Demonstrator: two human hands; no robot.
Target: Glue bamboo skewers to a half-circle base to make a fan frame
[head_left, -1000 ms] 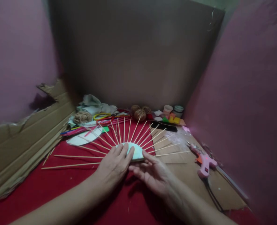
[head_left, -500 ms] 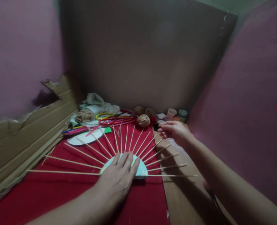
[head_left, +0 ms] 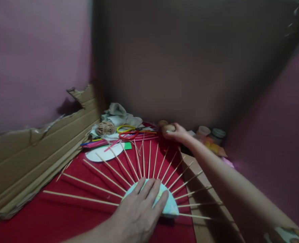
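My left hand (head_left: 145, 206) lies flat with its fingers spread on a light blue half-disc (head_left: 171, 206). Thin wooden sticks (head_left: 96, 186) fan out from the curved edge of the half-disc over the red cloth (head_left: 71, 216). At the back, my right hand (head_left: 178, 132) is closed round a ball of twine (head_left: 170, 128); its outline is blurred. Another brown twine ball (head_left: 162, 123) sits just behind it. A white half-oval piece (head_left: 102, 153) rests under the tips of some left sticks, beside a small green piece (head_left: 127, 145).
Back left are yellow-handled scissors (head_left: 125, 129), red-handled scissors (head_left: 128, 135), pink strips (head_left: 96, 143), a twine ball (head_left: 105, 128) and crumpled cloth (head_left: 117, 114). Cardboard (head_left: 45, 148) stands along the left. Small tubs (head_left: 217, 134) sit back right.
My right hand has moved to the left and back, and has closed on the twine ball. The view has shifted, so everything lies farther right. My left hand still rests on the half-disc.
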